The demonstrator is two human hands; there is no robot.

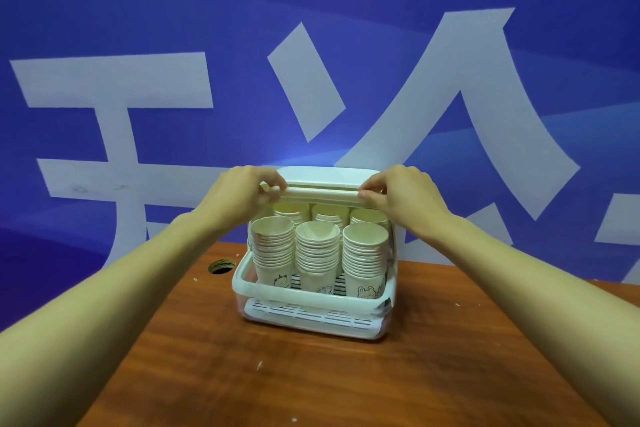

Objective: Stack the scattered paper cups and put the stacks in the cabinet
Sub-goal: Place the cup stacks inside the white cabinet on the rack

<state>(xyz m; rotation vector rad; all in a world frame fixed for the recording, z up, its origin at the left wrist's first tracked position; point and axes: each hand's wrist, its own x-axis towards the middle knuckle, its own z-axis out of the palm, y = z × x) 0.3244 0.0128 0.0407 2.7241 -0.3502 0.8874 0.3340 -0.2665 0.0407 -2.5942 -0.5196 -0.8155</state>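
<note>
Six stacks of paper cups stand upright inside the cabinet [313, 288], three in front and three behind. The front left stack [272, 253], front middle stack [317, 255] and front right stack [365, 258] rest on the slatted shelf; the rear stacks [329, 211] show only their rims behind them. No loose cups lie on the table [207, 357] in view, so the stacking and loading look finished.

The cabinet's lid [323, 193] is raised, its front edge held above the stacks. The left hand [242, 191] pinches the left end of that edge, fingers curled over the top and thumb beneath. The right hand [398, 194] grips the right end the same way, fingers closed on the bar. Both hands hold only the lid.

The step in hand appears to be closing the cabinet. The next move likely calls for drawing the lid forward and down in an even arc, both ends together so it does not skew in its tracks. The front stacks reach high, close under the lid's edge, so it must clear their rims without knocking them before it meets the lower rim [311, 295].

The cabinet sits near the table's far edge, before a blue wall [138, 10] with white lettering. A round hole [221, 266] in the tabletop lies just to its left.
</note>
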